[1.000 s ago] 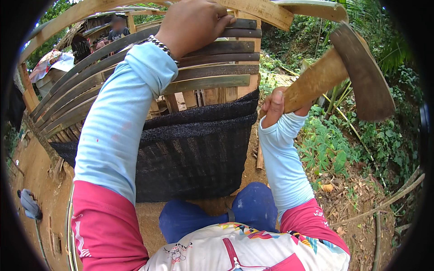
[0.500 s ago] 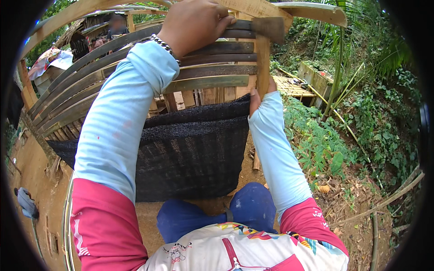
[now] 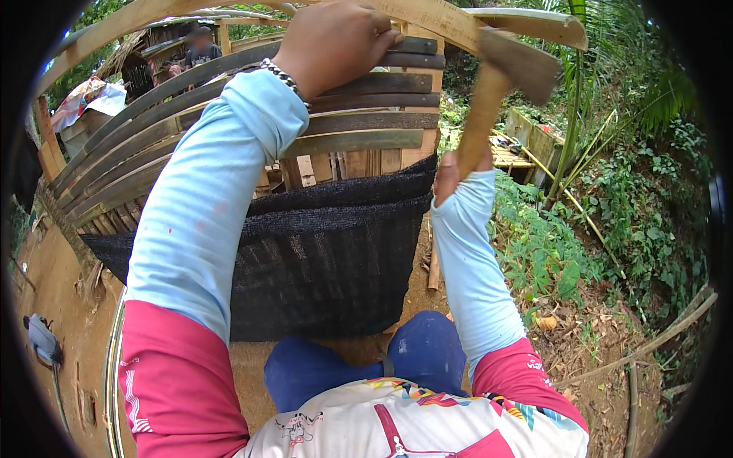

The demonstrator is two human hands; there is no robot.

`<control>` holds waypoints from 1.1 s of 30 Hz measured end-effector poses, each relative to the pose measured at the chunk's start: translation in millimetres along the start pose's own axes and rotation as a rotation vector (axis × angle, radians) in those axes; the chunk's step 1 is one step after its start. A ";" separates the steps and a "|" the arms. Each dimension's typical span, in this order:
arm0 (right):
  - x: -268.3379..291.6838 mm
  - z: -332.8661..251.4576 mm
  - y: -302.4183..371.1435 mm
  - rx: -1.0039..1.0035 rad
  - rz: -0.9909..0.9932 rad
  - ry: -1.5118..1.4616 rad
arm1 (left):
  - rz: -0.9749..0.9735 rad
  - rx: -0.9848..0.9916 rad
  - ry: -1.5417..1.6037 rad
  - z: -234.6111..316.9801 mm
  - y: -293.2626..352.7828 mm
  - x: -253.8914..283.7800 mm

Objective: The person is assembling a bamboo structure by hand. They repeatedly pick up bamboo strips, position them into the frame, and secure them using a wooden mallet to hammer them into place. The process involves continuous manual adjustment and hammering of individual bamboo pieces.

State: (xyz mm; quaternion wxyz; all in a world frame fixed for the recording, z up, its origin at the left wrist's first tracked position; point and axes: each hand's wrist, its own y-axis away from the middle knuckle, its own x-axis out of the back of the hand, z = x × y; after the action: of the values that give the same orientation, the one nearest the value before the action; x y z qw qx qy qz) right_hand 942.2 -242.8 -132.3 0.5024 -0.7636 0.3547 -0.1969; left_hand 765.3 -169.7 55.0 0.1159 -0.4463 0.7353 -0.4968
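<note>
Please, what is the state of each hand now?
Left hand: curled near the slats; anything held cannot be told.
Right hand: closed, holding the axe handle.

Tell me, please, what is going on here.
The person's right hand grips an axe by its wooden handle, the head in the air to the right of a row of dark slats. The left hand is at the top slats, fingers curled; whether they pinch anything is hidden. Black netting hangs below.
</note>
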 end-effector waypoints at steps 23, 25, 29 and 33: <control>-6.8 32.3 2.3 -0.030 0.085 0.029 | 0.033 -0.016 0.014 -0.7 3.4 -2.1; -6.3 43.2 4.2 -0.014 0.178 0.009 | 0.009 -0.025 0.023 1.8 0.1 -3.0; -23.8 4.9 -1.5 -0.141 -0.151 0.089 | -0.008 -0.006 -0.004 -0.7 4.8 -1.6; -16.4 3.4 11.4 -0.015 0.022 0.000 | 0.007 0.000 -0.003 -0.2 3.6 -2.7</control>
State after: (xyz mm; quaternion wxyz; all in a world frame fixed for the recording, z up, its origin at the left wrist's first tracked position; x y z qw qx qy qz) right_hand 929.6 -231.3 -143.1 0.4989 -0.7633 0.3645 -0.1887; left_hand 764.7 -167.1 51.4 0.1186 -0.4446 0.7366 -0.4958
